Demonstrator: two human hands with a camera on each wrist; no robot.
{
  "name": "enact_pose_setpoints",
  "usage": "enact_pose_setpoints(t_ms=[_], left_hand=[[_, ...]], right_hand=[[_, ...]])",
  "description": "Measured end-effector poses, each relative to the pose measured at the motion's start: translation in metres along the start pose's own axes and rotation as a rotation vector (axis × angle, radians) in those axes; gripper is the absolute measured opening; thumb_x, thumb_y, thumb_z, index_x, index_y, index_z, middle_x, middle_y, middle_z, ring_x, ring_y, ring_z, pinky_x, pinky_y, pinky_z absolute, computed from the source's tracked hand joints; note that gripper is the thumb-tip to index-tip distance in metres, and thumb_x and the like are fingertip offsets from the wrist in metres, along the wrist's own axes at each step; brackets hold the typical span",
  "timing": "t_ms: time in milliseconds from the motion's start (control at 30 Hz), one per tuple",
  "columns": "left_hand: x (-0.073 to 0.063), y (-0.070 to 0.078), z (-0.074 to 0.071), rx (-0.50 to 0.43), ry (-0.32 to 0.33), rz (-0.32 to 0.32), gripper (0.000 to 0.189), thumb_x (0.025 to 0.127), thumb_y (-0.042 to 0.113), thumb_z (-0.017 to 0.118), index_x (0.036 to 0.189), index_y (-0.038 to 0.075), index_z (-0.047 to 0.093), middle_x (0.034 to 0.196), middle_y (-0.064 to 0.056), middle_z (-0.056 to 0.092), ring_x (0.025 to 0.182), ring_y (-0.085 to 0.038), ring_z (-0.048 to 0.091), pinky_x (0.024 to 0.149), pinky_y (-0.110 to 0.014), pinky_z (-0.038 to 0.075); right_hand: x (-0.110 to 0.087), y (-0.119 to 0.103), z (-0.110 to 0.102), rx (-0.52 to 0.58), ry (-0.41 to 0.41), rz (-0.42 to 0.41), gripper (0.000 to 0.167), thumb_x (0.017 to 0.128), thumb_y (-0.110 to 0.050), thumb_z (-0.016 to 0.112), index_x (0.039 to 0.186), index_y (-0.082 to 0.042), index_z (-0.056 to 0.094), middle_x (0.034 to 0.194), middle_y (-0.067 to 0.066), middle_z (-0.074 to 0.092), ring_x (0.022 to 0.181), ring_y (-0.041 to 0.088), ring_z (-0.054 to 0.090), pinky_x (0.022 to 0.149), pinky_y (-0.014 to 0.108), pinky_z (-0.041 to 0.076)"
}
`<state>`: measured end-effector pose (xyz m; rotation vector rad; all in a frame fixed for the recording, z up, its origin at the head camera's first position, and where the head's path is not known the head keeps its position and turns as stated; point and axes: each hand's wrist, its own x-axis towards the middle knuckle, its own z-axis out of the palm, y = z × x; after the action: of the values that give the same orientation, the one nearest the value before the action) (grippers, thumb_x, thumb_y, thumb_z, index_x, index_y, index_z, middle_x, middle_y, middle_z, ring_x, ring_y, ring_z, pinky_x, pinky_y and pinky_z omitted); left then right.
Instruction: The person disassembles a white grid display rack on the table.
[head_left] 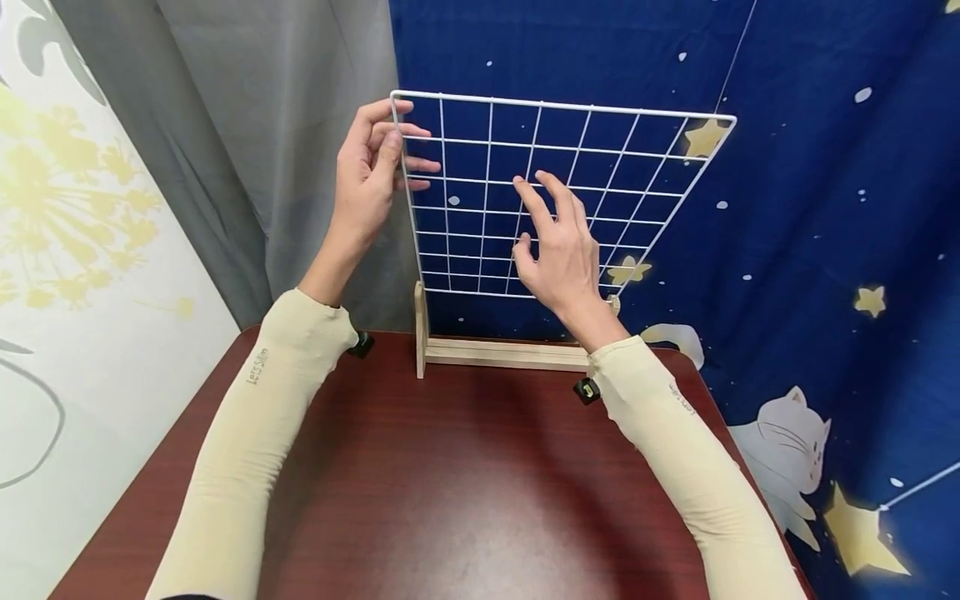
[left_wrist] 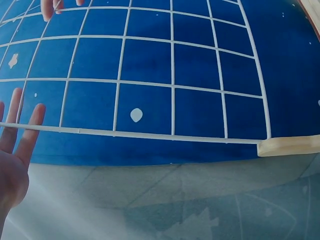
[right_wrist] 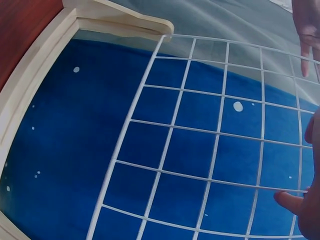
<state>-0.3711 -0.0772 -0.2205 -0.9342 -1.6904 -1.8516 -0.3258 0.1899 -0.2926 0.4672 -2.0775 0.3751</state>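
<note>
A white wire grid panel (head_left: 487, 180) stands upright in a pale wooden stand (head_left: 502, 353) on the table. My left hand (head_left: 367, 171) is at the panel's upper left edge, its thumb beside the edge wire and its fingers stretched past it. In the left wrist view, those fingers (left_wrist: 26, 142) look straight and spread. My right hand (head_left: 562, 250) is in front of the panel's middle, fingers slightly bent and apart, with fingertips close to the wires. The right wrist view shows a digit (right_wrist: 290, 201) at a crosswire; I cannot tell whether it presses on it.
The dark red-brown table (head_left: 450, 467) spreads before the stand. A blue star-patterned curtain (head_left: 787, 250) hangs right behind the panel, and a grey curtain (head_left: 217, 125) hangs to the left. A white patterned surface (head_left: 90, 250) borders the table's left side.
</note>
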Motion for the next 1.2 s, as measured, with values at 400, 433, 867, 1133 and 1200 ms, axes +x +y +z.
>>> enact_pose_setpoints(t_ms=[400, 433, 867, 1133, 1200], left_hand=[[0.002, 0.008, 0.008, 0.025, -0.04, -0.049, 0.023, 0.113, 0.011, 0.046, 0.131, 0.017, 0.058, 0.113, -0.014, 0.08, 0.095, -0.029, 0.08, 0.08, -0.041, 0.068], [0.003, 0.008, 0.008, 0.022, -0.041, -0.051, 0.022, 0.113, 0.011, 0.046, 0.13, 0.017, 0.058, 0.112, -0.015, 0.08, 0.094, -0.029, 0.08, 0.079, -0.041, 0.068], [0.012, 0.009, 0.004, 0.022, -0.016, -0.053, 0.021, 0.111, 0.008, 0.047, 0.128, 0.014, 0.058, 0.107, -0.018, 0.076, 0.088, -0.029, 0.079, 0.08, -0.037, 0.068], [0.021, 0.008, 0.012, -0.055, 0.04, -0.033, 0.023, 0.109, 0.001, 0.049, 0.126, 0.007, 0.063, 0.109, -0.015, 0.07, 0.085, -0.032, 0.077, 0.078, -0.042, 0.068], [0.021, 0.007, 0.01, -0.064, 0.045, -0.043, 0.022, 0.109, 0.001, 0.05, 0.125, 0.006, 0.064, 0.108, -0.015, 0.071, 0.085, -0.031, 0.077, 0.078, -0.042, 0.068]], right_hand=[[0.004, 0.001, -0.053, -0.07, 0.373, 0.133, 0.043, 0.094, -0.006, 0.05, 0.13, -0.017, 0.07, 0.136, 0.012, 0.062, 0.119, 0.028, 0.062, 0.062, 0.045, 0.052], [0.008, 0.003, -0.059, -0.053, 0.432, 0.189, 0.041, 0.093, -0.004, 0.051, 0.127, -0.015, 0.071, 0.133, 0.012, 0.062, 0.12, 0.027, 0.059, 0.073, 0.042, 0.052], [0.063, 0.049, -0.131, 0.786, 0.505, 0.685, 0.05, 0.1, 0.006, 0.047, 0.143, -0.017, 0.045, 0.137, -0.002, 0.049, 0.106, 0.011, 0.058, 0.092, 0.022, 0.049], [0.054, 0.102, -0.124, 1.033, 0.316, 0.669, 0.045, 0.103, 0.007, 0.04, 0.134, -0.022, 0.057, 0.121, 0.003, 0.064, 0.097, 0.018, 0.068, 0.076, 0.025, 0.058], [0.05, 0.109, -0.122, 1.094, 0.281, 0.651, 0.044, 0.104, 0.008, 0.041, 0.134, -0.019, 0.058, 0.117, 0.007, 0.067, 0.091, 0.021, 0.072, 0.074, 0.025, 0.062]])
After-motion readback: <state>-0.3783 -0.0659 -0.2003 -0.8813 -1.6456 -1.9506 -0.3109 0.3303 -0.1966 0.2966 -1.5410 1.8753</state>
